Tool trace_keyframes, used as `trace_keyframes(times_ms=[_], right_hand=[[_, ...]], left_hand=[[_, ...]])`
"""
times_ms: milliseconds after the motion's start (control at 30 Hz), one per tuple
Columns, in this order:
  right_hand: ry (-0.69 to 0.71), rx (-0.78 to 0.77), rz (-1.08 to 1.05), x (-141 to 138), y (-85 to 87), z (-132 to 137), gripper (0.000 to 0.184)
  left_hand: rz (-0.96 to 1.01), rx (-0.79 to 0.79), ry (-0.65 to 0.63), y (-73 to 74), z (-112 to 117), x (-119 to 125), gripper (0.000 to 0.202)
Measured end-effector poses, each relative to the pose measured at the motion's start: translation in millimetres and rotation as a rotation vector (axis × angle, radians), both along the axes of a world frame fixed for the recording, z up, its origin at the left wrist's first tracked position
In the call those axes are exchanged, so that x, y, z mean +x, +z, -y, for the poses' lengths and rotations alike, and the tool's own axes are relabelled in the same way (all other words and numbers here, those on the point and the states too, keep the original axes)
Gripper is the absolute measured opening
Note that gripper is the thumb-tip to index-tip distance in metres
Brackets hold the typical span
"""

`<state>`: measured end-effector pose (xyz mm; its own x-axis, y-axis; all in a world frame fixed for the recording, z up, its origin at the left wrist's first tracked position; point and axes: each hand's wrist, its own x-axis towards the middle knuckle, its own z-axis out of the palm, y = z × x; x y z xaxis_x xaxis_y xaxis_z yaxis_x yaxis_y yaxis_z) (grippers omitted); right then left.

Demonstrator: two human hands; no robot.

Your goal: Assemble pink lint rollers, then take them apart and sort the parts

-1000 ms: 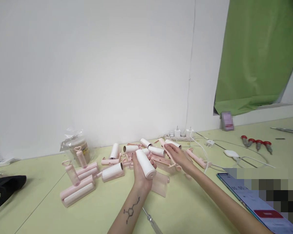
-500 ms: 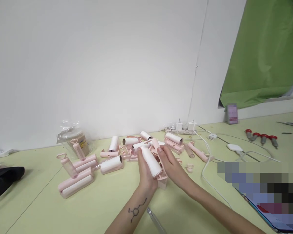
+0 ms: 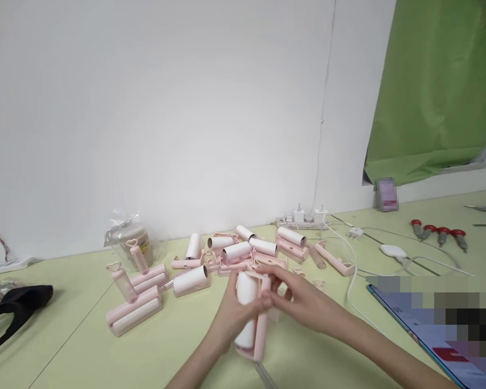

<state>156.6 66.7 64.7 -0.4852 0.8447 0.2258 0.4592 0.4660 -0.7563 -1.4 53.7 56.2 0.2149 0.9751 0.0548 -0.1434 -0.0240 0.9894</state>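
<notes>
In my left hand (image 3: 227, 313) is a lint roller (image 3: 247, 321), a white paper roll set in a pink plastic holder, standing nearly upright. My left thumb lies across its front. The fingers of my right hand (image 3: 295, 294) close on the pink holder's upper right edge; what they pinch there is partly hidden. Behind my hands lies a pile of loose white rolls (image 3: 237, 252) and pink holder parts (image 3: 188, 263). To the left, a lint roller with a pink holder and heart-shaped handle (image 3: 134, 310) rests on the table, with a similar one behind it.
A plastic-wrapped jar (image 3: 125, 235) stands by the wall. A power strip (image 3: 299, 221) with white cables is at the back. Red-handled tools (image 3: 429, 229) and a phone (image 3: 413, 335) are at right, a black strap-like item (image 3: 20, 308) at left. A thin clear rod (image 3: 265, 375) lies in front.
My hands have drawn the lint roller down and nearer, turning it more upright. My left thumb has come round to its front, and my right hand has shifted to its upper end.
</notes>
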Motion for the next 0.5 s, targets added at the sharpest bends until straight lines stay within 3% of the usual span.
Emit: trace_keyframes(times_ms=[100,200,400,500], right_hand=[[0.081,-0.108,0.079,7.8,-4.5,15.2,0.028],[0.11,-0.176,0.135,10.2,-8.8,27.7,0.029],[0.133,-0.191,0.25,13.2,-16.6,37.9,0.028],[0.153,-0.043,0.394,11.8,-21.2,42.7,0.021]], left_hand=[[-0.191,-0.008,-0.129,-11.5,15.9,-11.3,0.05],[-0.405,0.026,-0.144,-20.8,26.6,-16.8,0.052],[-0.631,0.112,-0.115,-26.2,40.9,-19.9,0.052],[-0.702,0.15,-0.085,-29.7,47.9,-16.0,0.049]])
